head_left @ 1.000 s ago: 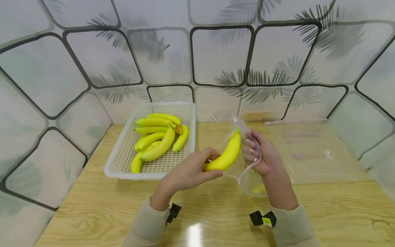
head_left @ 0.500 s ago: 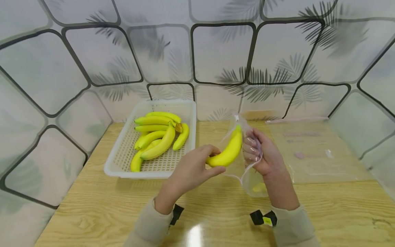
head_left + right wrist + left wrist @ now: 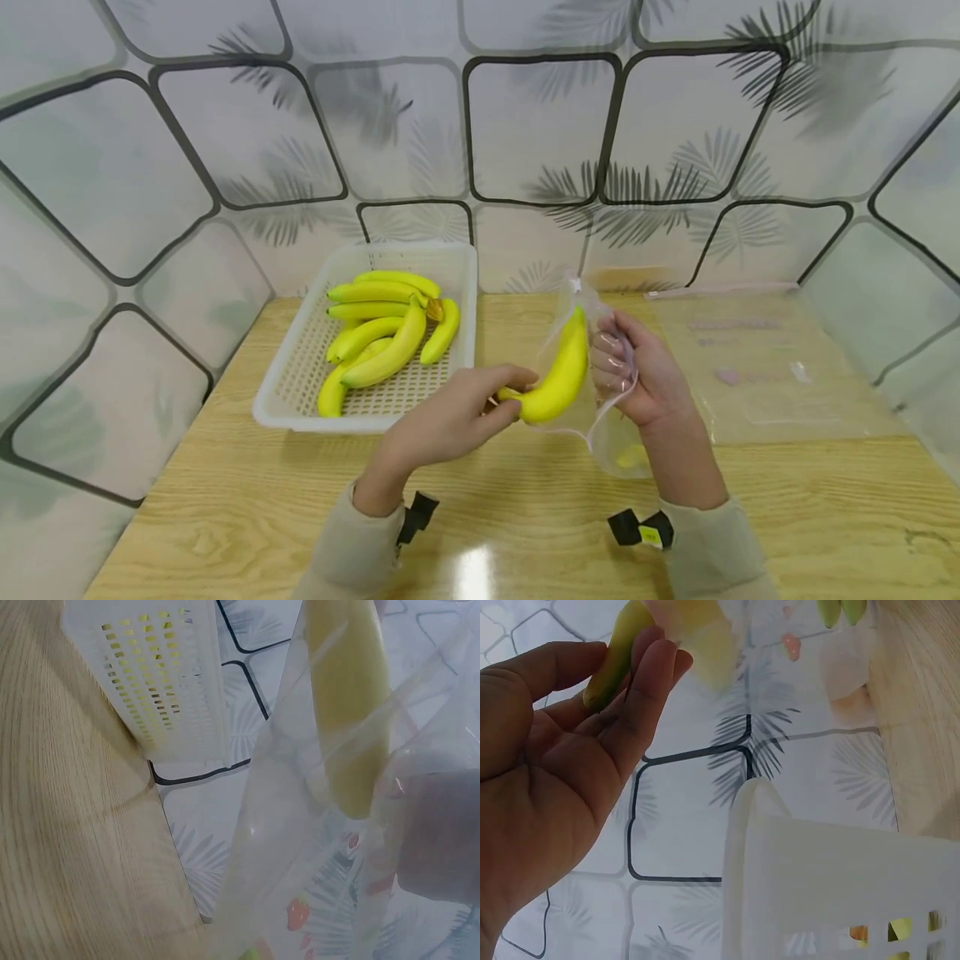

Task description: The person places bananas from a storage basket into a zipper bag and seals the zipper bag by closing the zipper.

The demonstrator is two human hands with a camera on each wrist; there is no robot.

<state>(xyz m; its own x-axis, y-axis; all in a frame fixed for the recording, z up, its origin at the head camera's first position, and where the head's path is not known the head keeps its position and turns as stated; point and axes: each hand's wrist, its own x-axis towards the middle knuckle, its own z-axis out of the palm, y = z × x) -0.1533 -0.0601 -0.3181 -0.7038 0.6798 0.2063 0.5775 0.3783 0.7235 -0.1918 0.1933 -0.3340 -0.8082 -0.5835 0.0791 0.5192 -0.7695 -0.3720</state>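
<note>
My left hand (image 3: 442,418) pinches one end of a yellow banana (image 3: 564,375) between thumb and fingers, and the left wrist view shows the fingertips round that banana end (image 3: 613,667). The banana's other end points up inside the mouth of a clear zip bag (image 3: 609,437). My right hand (image 3: 651,367) grips the bag's side, its fingers inside the plastic and showing through it. Low in the bag a second yellow piece (image 3: 632,456) shows dimly; it looks like another banana. In the right wrist view the plastic veils the banana (image 3: 349,712).
A white perforated basket (image 3: 262,419) with several bananas (image 3: 397,354) stands to the left on the wooden table (image 3: 540,533). Another clear zip bag (image 3: 772,408) lies flat on the right. A patterned backdrop (image 3: 540,125) rises behind and at both sides.
My left hand has shifted slightly left and its fingers now pinch the banana's tip, the banana standing a little steeper. My right hand and the bag stay nearly still.
</note>
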